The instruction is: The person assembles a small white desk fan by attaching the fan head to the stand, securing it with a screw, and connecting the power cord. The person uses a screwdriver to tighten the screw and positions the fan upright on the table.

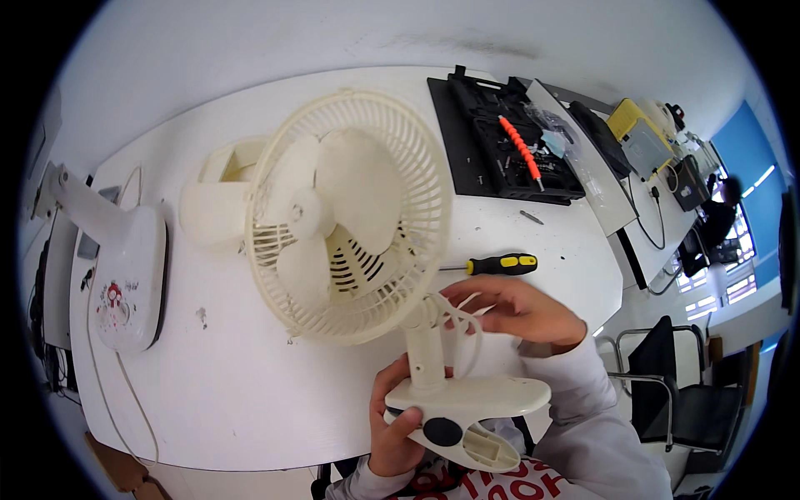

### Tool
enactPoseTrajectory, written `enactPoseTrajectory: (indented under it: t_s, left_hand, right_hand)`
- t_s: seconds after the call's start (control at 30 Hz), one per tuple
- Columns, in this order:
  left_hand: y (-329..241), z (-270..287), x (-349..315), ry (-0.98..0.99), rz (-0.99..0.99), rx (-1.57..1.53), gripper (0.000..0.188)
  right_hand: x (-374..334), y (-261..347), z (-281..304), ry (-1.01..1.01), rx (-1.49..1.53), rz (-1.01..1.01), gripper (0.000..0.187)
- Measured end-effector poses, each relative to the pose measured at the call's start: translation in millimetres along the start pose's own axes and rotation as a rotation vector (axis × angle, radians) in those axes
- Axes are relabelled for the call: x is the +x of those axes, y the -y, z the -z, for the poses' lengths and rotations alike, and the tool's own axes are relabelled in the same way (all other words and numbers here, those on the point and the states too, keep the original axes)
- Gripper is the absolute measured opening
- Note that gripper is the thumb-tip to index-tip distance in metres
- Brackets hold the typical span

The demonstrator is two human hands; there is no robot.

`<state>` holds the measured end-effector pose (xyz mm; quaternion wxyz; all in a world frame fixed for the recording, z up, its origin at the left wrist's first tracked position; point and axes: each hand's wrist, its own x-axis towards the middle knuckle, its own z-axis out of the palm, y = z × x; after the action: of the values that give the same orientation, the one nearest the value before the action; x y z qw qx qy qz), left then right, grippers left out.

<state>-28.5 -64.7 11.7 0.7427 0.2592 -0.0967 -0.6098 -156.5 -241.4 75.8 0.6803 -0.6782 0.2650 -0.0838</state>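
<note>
A cream clip-on desk fan point(312, 212) is tilted in front of me, its caged blades facing up. My left hand point(396, 425) grips its clip base point(467, 400) at the left end, thumb on the near side beside a dark oval pad. Beside the fan's neck, my right hand point(517, 308) has its fingers bent around the looped white cord point(477, 342); the fingertips are partly hidden behind the cord. A yellow and black screwdriver point(502, 264) lies on the table just beyond the right hand, its shaft pointing left toward the cage.
A cream fan part point(218, 196) sits behind the cage. At left stands a white appliance base point(133, 279) with a trailing cable. A black toolbox point(517, 137) with an orange flexible shaft point(521, 148) occupies the back right, near a small bit point(532, 217). Black chairs point(654, 375) stand at right.
</note>
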Motion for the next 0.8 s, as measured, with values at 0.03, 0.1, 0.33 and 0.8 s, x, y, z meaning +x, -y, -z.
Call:
enactPoseTrajectory:
  t_s: [0.03, 0.1, 0.33, 0.8]
  left_hand:
    - [2, 0, -1, -0.024, -0.004, 0.042, 0.08]
    - [5, 3, -1, -0.032, -0.028, 0.041, 0.079]
    - [5, -2, -7, -0.049, -0.079, -0.028, 0.077]
    - [-33, -36, 7, 0.07, -0.342, 0.13, 0.056]
  right_hand:
    - [-6, 5, 4, -0.06, -0.07, 0.006, 0.041]
    - [-14, 16, 19, -0.208, -0.237, 0.096, 0.034]
    - [-20, 11, 60, -0.944, -1.298, 0.144, 0.028]
    - [52, 20, 34, -0.483, -1.292, 0.375, 0.031]
